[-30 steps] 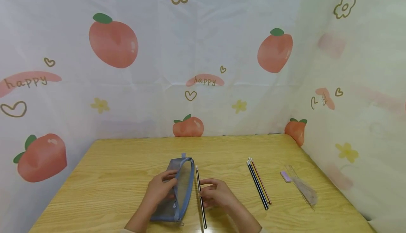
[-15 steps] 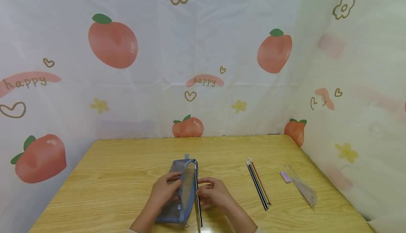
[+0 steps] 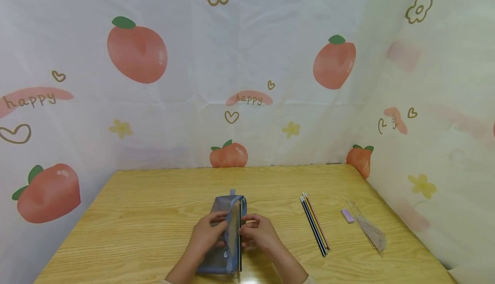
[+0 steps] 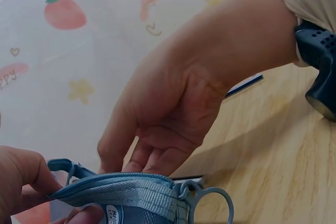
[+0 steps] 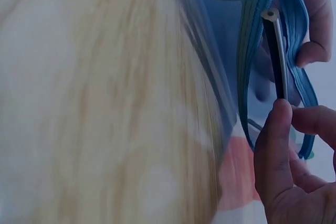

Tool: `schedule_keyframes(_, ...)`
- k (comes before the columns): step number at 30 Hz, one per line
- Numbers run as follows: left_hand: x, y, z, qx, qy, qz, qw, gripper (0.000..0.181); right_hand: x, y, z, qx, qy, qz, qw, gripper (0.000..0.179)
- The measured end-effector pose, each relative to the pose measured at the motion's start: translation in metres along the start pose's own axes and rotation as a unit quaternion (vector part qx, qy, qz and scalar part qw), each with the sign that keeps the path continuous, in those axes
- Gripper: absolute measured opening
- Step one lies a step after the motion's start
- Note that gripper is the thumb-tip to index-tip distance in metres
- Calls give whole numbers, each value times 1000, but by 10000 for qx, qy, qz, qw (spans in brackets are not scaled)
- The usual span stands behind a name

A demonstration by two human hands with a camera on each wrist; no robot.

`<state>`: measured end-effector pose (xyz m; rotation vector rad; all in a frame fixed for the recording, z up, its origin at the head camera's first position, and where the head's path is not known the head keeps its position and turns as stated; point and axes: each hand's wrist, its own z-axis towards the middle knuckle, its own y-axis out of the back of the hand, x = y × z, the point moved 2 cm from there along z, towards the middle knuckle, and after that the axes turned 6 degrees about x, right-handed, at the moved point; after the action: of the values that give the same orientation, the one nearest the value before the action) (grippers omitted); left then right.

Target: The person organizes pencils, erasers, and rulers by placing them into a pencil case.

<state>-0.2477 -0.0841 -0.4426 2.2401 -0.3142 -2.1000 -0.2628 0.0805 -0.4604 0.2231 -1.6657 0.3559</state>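
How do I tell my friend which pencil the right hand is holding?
Look at the wooden table. On its near side, the left hand grips an open blue zip pouch. At the pouch's opening, the right hand pinches a dark pencil with a pale stripe; it's the only one held, while the other pencils lie bunched farther right.

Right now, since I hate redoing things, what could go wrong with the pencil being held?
The pencil could snag its end on the zipper close beside it. It might slip, since the right hand only pinches it. The pouch could partly close if the left hand loosens its grip.
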Motion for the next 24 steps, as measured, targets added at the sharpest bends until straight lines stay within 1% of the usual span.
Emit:
schedule_keyframes(6,0,-5,-2,48,25,8,10000,41,0,-3,2,-154,120,-38,9998,40)
schedule_keyframes(14,1,-8,-3,120,-40,-59,9999,43,0,-7,4,-335,164,-132,9992,39)
schedule_keyframes(19,0,-8,-2,138,59,-150,9998,44,0,-10,5,-355,113,-203,9991,39)
schedule_keyframes(24,0,-6,-1,128,168,-242,9995,44,0,-10,6,-295,168,-153,9993,38)
